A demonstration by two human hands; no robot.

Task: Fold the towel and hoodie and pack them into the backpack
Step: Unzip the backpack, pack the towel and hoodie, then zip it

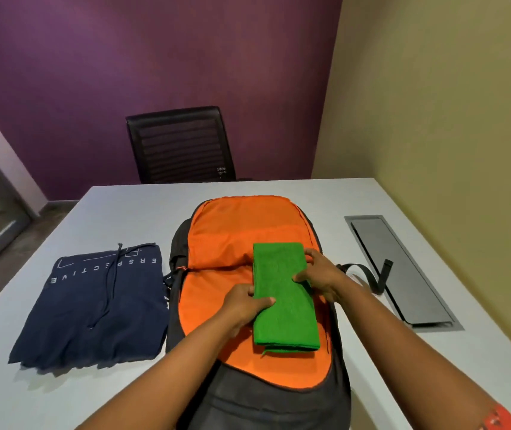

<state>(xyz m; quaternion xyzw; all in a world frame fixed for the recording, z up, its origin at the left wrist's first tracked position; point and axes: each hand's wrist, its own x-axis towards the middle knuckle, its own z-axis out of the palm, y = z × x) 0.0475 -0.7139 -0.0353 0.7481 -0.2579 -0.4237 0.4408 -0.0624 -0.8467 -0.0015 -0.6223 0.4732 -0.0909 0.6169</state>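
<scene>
A folded green towel lies inside the open backpack, on its orange lining, toward the right side. My left hand grips the towel's left edge, thumb on top. At the towel's right edge my right hand holds it, fingers curled over the cloth. The folded navy hoodie, with white lettering and a drawstring on top, rests flat on the table left of the backpack, touched by neither hand.
The white table carries a grey metal cable hatch at the right, with a black backpack strap lying beside it. A black office chair stands behind the table's far edge.
</scene>
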